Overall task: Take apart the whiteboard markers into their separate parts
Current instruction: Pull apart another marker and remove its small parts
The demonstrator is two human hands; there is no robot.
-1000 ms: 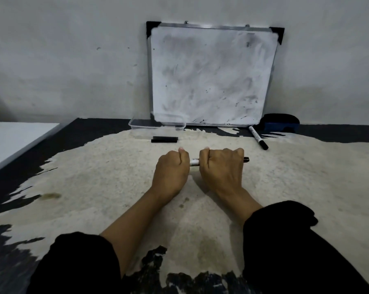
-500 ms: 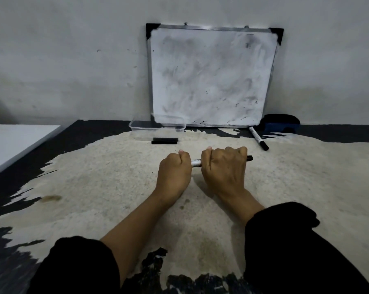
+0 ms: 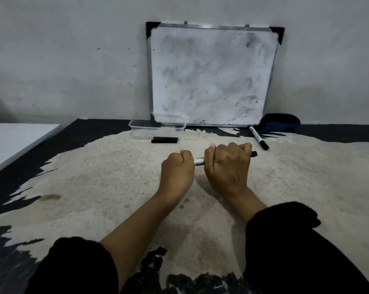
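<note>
Both fists have drifted slightly apart along the marker (image 3: 198, 161); left hand (image 3: 176, 169) and right hand (image 3: 229, 164) clench it. Clear container (image 3: 157, 124) at the table's far edge looks empty.

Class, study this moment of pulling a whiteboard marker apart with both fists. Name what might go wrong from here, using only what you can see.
1. Both the left hand and right hand clench the held marker; if it gives suddenly, parts may fly off.
2. The worn table surface is bare, so any ink could stain it.
3. The loose black pieces lie outside the clear container and might roll away.
</note>
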